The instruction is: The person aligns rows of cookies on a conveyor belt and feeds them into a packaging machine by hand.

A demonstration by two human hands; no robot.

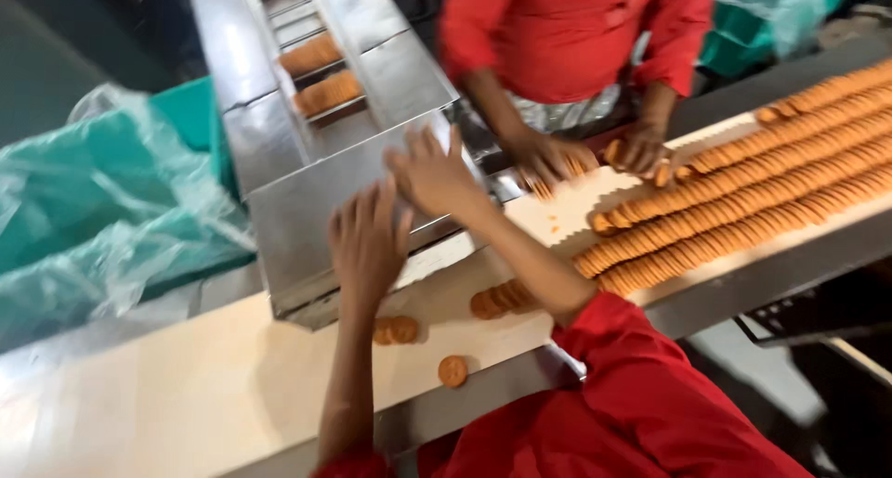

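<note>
My left hand hovers with fingers spread over the cream conveyor belt, next to the edge of a steel chute cover; it holds nothing. My right hand is higher, fingers apart, resting against that steel cover. A short stack of round orange biscuits lies under my right forearm. A few loose biscuits and a single one lie on the belt below my left hand.
Long rows of biscuits run along the belt at right. A person in red stands opposite, both hands on biscuits. A steel feeder channel carries biscuit stacks. Green plastic bagging lies at left.
</note>
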